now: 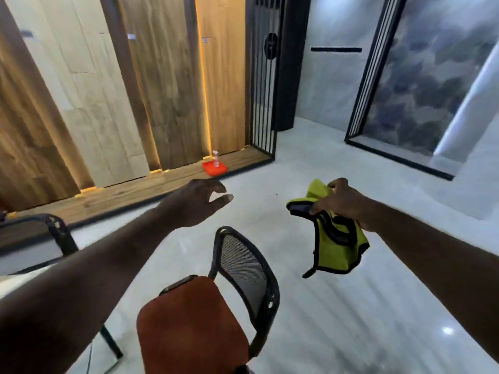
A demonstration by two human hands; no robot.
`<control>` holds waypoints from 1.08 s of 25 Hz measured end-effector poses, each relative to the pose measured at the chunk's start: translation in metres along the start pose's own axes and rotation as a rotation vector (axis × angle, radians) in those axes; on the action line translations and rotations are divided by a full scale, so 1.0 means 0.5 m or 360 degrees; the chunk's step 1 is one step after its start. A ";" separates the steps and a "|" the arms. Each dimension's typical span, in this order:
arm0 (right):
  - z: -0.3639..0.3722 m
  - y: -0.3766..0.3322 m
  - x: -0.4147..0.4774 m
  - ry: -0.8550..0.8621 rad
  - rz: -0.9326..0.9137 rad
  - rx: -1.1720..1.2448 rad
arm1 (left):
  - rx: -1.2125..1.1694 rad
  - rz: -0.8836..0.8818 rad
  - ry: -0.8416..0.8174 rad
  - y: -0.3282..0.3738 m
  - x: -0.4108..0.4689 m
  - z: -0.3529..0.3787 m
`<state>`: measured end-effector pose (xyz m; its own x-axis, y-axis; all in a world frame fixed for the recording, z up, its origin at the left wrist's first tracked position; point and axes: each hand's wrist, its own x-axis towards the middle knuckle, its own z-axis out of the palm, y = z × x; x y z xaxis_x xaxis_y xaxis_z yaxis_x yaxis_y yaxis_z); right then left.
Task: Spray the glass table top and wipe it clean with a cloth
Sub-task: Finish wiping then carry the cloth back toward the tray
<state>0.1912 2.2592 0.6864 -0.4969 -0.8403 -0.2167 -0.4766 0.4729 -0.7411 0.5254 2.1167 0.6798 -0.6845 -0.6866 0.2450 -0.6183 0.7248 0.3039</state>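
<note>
My right hand point(343, 202) grips a yellow-green cloth with black trim point(333, 247), which hangs crumpled below the hand. My left hand point(197, 202) is stretched forward with loosely curled fingers and holds nothing. Far ahead, a small clear spray bottle point(216, 159) stands on a red cloth point(214, 168) on the wooden ledge by the wall. A sliver of the table point(24, 276) shows at the left edge, mostly hidden by my left arm.
A chair with an orange seat and black mesh back point(205, 314) stands directly below my arms. A second black chair frame point(58, 233) is at the left. Wood display panels point(108, 90) line the wall behind the ledge. The pale tiled floor point(351, 319) spreads to the right.
</note>
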 end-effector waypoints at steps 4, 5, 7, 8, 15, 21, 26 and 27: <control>-0.193 0.099 0.084 0.0210 0.0003 -0.0067 | 0.0093 0.0142 0.0044 0.161 0.217 0.095; -0.233 0.117 0.111 0.0248 0.0002 -0.0082 | 0.0093 0.0170 0.0040 0.190 0.263 0.110; -0.298 0.139 0.164 0.0317 -0.0008 -0.0107 | 0.0113 0.0245 0.0015 0.229 0.351 0.139; -0.320 0.145 0.192 0.0338 -0.0020 -0.0115 | 0.0118 0.0258 0.0008 0.238 0.391 0.150; -0.433 0.159 0.505 0.0381 -0.0073 -0.0102 | 0.0071 0.0272 -0.0012 0.245 0.728 0.271; -0.531 0.122 0.866 0.0386 -0.0061 -0.0096 | -0.0017 0.0161 -0.0044 0.158 1.085 0.349; -0.593 0.109 1.115 0.0339 -0.0088 -0.0053 | -0.0122 0.0088 0.0026 0.139 1.332 0.383; -0.603 0.103 1.172 0.0326 -0.0087 -0.0035 | -0.0099 0.0050 0.0014 0.132 1.376 0.393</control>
<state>-0.3433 1.8713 0.7128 -0.6058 -0.7945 -0.0414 -0.5216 0.4359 -0.7335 -0.0622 1.7031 0.6876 -0.6997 -0.6641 0.2635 -0.5710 0.7414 0.3525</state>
